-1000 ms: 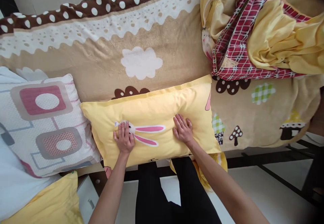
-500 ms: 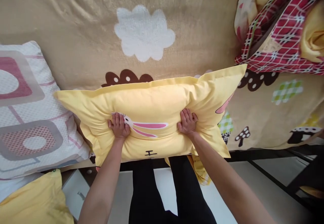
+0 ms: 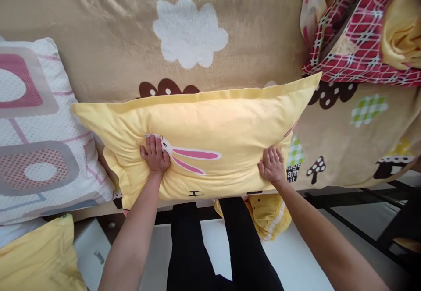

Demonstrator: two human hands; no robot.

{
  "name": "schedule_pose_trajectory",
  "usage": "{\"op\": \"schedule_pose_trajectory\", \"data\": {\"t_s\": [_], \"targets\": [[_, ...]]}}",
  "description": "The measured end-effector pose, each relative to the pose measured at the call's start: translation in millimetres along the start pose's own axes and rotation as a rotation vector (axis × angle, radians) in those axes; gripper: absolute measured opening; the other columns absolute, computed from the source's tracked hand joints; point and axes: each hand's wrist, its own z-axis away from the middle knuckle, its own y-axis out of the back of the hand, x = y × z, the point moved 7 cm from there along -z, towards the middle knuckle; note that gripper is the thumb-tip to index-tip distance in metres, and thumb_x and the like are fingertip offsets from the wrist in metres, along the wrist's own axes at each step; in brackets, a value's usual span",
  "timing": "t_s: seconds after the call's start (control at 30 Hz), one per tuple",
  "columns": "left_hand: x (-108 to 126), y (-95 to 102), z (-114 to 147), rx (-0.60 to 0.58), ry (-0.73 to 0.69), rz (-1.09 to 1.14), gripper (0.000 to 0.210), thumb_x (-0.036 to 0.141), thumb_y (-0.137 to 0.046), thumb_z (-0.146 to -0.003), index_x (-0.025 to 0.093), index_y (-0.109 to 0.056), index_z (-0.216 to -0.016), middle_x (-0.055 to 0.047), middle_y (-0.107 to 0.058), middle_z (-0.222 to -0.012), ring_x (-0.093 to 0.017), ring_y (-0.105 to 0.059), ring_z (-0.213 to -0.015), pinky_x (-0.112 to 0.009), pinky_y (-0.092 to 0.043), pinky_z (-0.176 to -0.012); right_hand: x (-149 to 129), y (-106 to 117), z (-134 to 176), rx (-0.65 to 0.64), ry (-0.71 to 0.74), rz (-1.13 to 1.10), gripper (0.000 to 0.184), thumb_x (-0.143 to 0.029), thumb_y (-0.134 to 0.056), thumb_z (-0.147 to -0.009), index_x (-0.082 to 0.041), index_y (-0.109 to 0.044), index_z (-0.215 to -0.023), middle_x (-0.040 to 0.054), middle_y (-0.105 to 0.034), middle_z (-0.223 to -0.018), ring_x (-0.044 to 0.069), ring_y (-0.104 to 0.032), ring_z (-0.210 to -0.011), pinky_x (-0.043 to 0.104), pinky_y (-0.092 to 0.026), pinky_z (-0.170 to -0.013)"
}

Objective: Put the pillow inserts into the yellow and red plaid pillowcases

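Observation:
A yellow pillow (image 3: 210, 120) with a printed white rabbit and pink ears lies across the near side of the bed. Its left part is bunched under my left hand (image 3: 155, 154), whose fingers are curled into the fabric over the rabbit's face. My right hand (image 3: 272, 165) grips the cloth near the pillow's lower right side. The lower right corner is folded out of sight beneath it. Along the top, a flat fabric border ends in pointed corners.
A beige blanket (image 3: 108, 41) with cloud and mushroom prints covers the bed. To the left lies a white patterned pillow (image 3: 72, 159); a red plaid bundle (image 3: 362, 41) with yellow cloth sits upper right. A white cabinet (image 3: 94, 249) and yellow cloth (image 3: 39, 256) are lower left.
My right hand has moved right along the pillow to near its lower right side, and the lower right corner no longer shows. My left hand keeps its hold on the rabbit print.

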Motion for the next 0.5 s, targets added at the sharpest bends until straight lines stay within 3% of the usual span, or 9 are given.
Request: {"op": "schedule_pose_trajectory", "data": {"t_s": [0.1,0.17,0.23,0.3,0.37,0.4,0.43,0.5], "targets": [[8,9.6,-1,0.015,-0.004,-0.013,0.078,0.059,-0.02,-0.091,0.008,-0.047,-0.143,-0.023,-0.045,-0.15,-0.028,-0.02,-0.151,-0.048,0.0,-0.121,0,26,20,-0.018,-0.134,-0.041,0.059,-0.04,-0.032,-0.094,-0.005,-0.047,-0.139,0.0275,-0.056,-0.135,0.037,-0.049,-0.132,0.06,-0.03,-0.107],[13,16.5,0,0.022,-0.009,-0.003,0.075,0.057,-0.021,-0.092,0.008,-0.047,-0.143,-0.022,-0.046,-0.15,-0.026,-0.02,-0.151,-0.047,-0.001,-0.121,-18,64,31,0.104,-0.302,-0.065,0.062,-0.041,-0.033,-0.096,-0.008,-0.035,-0.148,0.028,-0.048,-0.144,0.04,-0.048,-0.132,0.064,-0.03,-0.104],[20,22.8,0,0.034,-0.024,0.008,0.074,0.055,-0.021,-0.093,0.008,-0.047,-0.143,-0.021,-0.046,-0.15,-0.025,-0.021,-0.151,-0.045,-0.002,-0.121,-61,107,40,0.302,-0.404,-0.099,0.068,-0.04,-0.04,-0.095,-0.014,-0.021,-0.155,0.025,-0.035,-0.154,0.04,-0.043,-0.136,0.063,-0.031,-0.103],[28,29.2,-2,0.054,-0.047,0.007,0.072,0.052,-0.02,-0.094,0.008,-0.047,-0.144,-0.021,-0.046,-0.15,-0.025,-0.024,-0.15,-0.044,-0.003,-0.121,-130,135,36,0.421,-0.264,-0.156,0.071,-0.034,-0.044,-0.095,-0.023,-0.014,-0.158,0.018,-0.035,-0.157,0.036,-0.043,-0.138,0.056,-0.032,-0.106],[36,37.6,-5,0.079,-0.078,0.003,0.069,0.049,-0.02,-0.095,0.007,-0.047,-0.144,-0.021,-0.046,-0.149,-0.025,-0.026,-0.149,-0.044,-0.004,-0.121,-211,134,16,0.363,0.042,-0.195,0.072,-0.027,-0.046,-0.094,-0.028,-0.013,-0.158,0.0129,-0.042,-0.153,0.032,-0.048,-0.134,0.051,-0.03,-0.108],[38,42.8,-5,0.09,-0.088,0.002,0.068,0.047,-0.021,-0.095,0.007,-0.047,-0.144,-0.021,-0.046,-0.15,-0.025,-0.027,-0.149,-0.044,-0.005,-0.122,-246,122,4,0.274,0.169,-0.207,0.07,-0.026,-0.046,-0.095,-0.032,-0.016,-0.158,0.0102,-0.045,-0.152,0.03,-0.049,-0.134,0.049,-0.028,-0.11],[38,48.6,-4,0.098,-0.09,0.005,0.067,0.046,-0.021,-0.096,0.008,-0.046,-0.145,-0.02,-0.045,-0.15,-0.024,-0.027,-0.149,-0.043,-0.006,-0.122,-271,107,-10,0.203,0.236,-0.204,0.068,-0.027,-0.046,-0.095,-0.034,-0.019,-0.157,0.0088,-0.045,-0.152,0.029,-0.048,-0.135,0.048,-0.025,-0.112],[27,61.0,8,0.114,-0.054,0.01,0.065,0.046,-0.022,-0.097,0.011,-0.046,-0.146,-0.019,-0.042,-0.153,-0.023,-0.025,-0.15,-0.042,-0.009,-0.122,-293,76,-36,0.174,0.235,-0.197,0.065,-0.03,-0.045,-0.096,-0.033,-0.023,-0.156,0.0091,-0.045,-0.152,0.029,-0.046,-0.137,0.048,-0.022,-0.112]]}}
